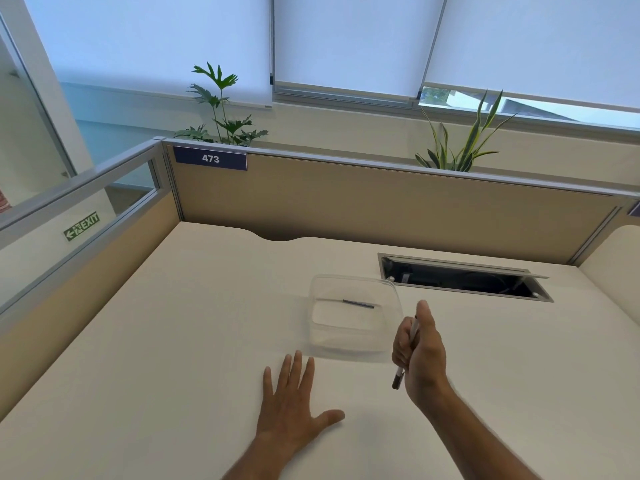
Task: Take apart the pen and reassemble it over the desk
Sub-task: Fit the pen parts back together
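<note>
Pen [406, 355] sits gripped in my right hand [420, 355]; my left hand [294, 407] lies flat, fingers spread, on the desk [173, 341].

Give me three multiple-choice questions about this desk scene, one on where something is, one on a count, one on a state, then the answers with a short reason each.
1. Where does the thin dark refill lie?
A. Inside the clear container
B. On the bare desk
C. In the cable hatch

2. How many plants show behind the partition?
A. One
B. Two
C. Four

3. What is the left hand doing?
A. Gripping the pen
B. Lifting the container
C. Spread open and flat at the desk

Answers:
1. A, the refill shows through the container's clear walls.
2. B, a broad-leaved plant on the left and a spiky one on the right.
3. C, its fingers are splayed and hold nothing, while the right hand grips the pen body.
</note>
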Motion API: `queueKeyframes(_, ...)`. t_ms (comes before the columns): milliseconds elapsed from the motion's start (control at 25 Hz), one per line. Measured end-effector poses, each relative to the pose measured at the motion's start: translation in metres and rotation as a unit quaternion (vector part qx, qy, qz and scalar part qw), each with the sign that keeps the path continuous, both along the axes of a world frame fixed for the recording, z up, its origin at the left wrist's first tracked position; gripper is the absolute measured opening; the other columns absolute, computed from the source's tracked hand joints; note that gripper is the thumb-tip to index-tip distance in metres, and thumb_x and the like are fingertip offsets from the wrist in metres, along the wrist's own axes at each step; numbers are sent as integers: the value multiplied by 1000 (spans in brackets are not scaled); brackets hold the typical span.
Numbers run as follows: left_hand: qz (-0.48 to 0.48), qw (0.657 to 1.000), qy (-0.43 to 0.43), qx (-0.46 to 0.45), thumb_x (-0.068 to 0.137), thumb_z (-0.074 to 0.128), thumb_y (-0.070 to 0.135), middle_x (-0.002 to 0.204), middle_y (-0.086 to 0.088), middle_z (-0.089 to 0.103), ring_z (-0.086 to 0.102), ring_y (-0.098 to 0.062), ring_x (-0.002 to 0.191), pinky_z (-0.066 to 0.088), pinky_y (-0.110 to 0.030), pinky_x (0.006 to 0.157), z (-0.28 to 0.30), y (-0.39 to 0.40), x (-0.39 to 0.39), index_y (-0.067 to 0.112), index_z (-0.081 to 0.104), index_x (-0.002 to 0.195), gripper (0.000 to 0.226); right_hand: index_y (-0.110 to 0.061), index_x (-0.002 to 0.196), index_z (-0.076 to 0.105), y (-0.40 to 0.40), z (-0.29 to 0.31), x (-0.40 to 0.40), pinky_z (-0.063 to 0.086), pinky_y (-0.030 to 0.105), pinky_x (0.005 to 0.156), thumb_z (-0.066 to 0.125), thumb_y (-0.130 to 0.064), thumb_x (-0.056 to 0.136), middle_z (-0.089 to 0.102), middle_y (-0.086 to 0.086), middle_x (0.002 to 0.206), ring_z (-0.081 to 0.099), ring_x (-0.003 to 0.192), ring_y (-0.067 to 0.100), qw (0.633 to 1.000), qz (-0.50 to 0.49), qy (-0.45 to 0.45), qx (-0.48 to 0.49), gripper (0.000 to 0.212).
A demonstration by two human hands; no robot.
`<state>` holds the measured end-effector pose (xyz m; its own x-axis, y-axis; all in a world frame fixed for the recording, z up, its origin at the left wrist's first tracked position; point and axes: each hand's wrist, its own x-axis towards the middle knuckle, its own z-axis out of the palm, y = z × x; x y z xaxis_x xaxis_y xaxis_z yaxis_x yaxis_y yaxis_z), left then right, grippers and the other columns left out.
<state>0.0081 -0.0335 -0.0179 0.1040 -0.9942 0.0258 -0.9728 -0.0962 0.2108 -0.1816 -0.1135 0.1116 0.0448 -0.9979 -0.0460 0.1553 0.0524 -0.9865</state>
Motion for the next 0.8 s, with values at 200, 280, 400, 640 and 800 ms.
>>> queueKeyframes(200,-9,1000,1,7,68,36,92,148,-13,45,-11,-17,147,0,-54,112,-8,5,-1,11,52,137,108,-14,51,28,-1,4,8,13,28,45,41,-55,87,26,0,44,17,41,13,1000,4,-10,4,56)
queueKeyframes(280,0,1000,3,13,68,35,93,146,-14,49,9,-20,144,10,-57,108,-9,5,-1,11,54,136,108,-14,52,26,-1,6,11,14,26,44,40,-54,86,25,-1,44,16,41,13,1000,6,-11,1,54)
queueKeyframes(400,-2,1000,11,21,67,36,93,143,-14,52,26,-20,136,9,-56,108,-8,5,-1,12,57,134,107,-15,51,25,1,8,15,14,25,44,38,-52,87,24,0,44,16,41,13,1000,8,-1,-17,53)
queueKeyframes(640,3,1000,-2,13,68,36,92,143,-14,52,36,-27,138,10,-56,108,-8,4,-2,12,57,134,106,-22,45,28,5,4,16,17,21,41,38,-52,86,27,-5,40,18,38,10,998,21,23,-55,52)
queueKeyframes(800,4,1000,-3,13,68,36,92,145,-13,50,24,-22,136,8,-56,109,-9,4,-1,12,55,136,107,-17,49,33,4,-2,14,16,24,42,41,-59,87,27,-5,43,17,40,11,996,58,6,-65,57)
